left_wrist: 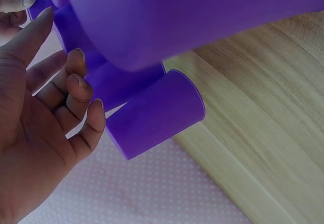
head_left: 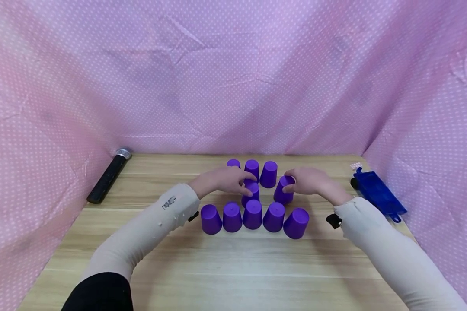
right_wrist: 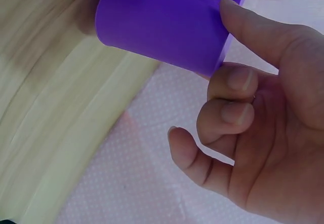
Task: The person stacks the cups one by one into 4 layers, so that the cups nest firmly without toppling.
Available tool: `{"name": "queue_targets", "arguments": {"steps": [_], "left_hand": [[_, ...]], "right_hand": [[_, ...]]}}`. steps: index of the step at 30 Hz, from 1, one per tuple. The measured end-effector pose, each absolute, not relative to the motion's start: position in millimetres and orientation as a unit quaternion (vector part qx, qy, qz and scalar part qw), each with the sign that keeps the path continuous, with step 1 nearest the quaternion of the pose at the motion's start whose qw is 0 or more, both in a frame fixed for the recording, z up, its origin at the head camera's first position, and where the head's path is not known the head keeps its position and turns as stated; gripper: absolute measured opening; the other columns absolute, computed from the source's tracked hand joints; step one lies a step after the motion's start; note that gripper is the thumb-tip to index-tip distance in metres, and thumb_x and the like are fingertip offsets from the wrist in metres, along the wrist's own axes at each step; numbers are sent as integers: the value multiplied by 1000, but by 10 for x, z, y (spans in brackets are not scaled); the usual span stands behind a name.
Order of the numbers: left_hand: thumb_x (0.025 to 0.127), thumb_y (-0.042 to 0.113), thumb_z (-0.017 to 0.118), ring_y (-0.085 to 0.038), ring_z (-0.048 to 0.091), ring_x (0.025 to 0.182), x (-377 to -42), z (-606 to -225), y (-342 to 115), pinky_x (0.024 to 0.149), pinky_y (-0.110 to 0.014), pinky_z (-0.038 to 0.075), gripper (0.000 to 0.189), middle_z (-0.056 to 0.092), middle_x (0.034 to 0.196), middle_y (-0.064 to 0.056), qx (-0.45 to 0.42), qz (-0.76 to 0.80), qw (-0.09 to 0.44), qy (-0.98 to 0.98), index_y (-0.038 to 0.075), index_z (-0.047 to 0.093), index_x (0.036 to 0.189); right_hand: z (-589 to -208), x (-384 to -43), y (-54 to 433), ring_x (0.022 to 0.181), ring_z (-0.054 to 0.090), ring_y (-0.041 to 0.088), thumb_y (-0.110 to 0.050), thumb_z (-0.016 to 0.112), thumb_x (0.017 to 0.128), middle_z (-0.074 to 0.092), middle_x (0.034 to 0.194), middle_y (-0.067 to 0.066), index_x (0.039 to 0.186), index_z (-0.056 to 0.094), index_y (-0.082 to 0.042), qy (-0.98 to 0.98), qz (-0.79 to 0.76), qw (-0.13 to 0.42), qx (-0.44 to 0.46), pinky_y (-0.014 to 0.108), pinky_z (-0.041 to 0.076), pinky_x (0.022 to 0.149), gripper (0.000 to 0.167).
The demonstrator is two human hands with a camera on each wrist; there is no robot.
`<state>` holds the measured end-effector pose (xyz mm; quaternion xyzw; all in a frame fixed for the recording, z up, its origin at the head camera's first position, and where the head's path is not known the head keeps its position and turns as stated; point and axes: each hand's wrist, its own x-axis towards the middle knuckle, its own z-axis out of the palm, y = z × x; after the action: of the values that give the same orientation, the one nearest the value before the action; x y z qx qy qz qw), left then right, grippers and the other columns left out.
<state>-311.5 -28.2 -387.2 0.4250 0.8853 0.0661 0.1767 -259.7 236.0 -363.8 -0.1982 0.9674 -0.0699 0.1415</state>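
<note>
Upside-down purple cups stand on the table in rows. At the middle row my left hand (head_left: 229,179) pinches one purple cup (head_left: 251,199) by its upper part, thumb in front and forefinger behind. To its right, my right hand (head_left: 309,180) pinches another purple cup (head_left: 283,195) near its closed end; the right wrist view shows thumb and forefinger on that cup (right_wrist: 162,26), the other fingers curled free. The front row of several cups (head_left: 252,215) is nearest the body. Of the back row (head_left: 269,175), three cups show, the leftmost partly behind my left hand.
A black microphone (head_left: 108,178) lies at the table's left edge. On the right edge rests a blue translucent object (head_left: 379,192) with a loop at its end, beside a small pink-and-white item (head_left: 356,165). Pink dotted cloth (head_left: 233,86) hangs around the wooden table (head_left: 225,272).
</note>
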Motion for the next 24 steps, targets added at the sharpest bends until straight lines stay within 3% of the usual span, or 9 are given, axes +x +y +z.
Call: {"name": "queue_targets", "arguments": {"steps": [6, 13, 24], "left_hand": [[92, 52, 68, -8, 56, 72, -3109, -3904, -282, 71, -27, 48, 61, 63, 82, 6, 432, 69, 178, 881, 20, 56, 142], [92, 52, 67, -7, 55, 70, -3129, -3963, -300, 68, -25, 47, 58, 61, 80, 7, 442, 58, 161, 881, 21, 58, 140], [91, 52, 68, -6, 54, 69, -3156, -3963, -304, 68, -25, 47, 56, 62, 80, 7, 456, 62, 143, 876, 21, 60, 138]], "right_hand": [[-3660, -2681, 2453, 99, 66, 29, -41, 67, 93, 70, 103, 6, 117, 67, -8, 970, -74, 158, -171, 51, 51, 84, 41], [-3641, -2789, 2523, 114, 63, 42, -36, 66, 94, 69, 119, 20, 133, 58, 4, 970, -96, 156, -160, 58, 47, 98, 56], [-3649, -2929, 2562, 123, 56, 50, -42, 65, 93, 62, 131, 27, 139, 55, 1, 977, -80, 151, -131, 63, 45, 98, 63]]}}
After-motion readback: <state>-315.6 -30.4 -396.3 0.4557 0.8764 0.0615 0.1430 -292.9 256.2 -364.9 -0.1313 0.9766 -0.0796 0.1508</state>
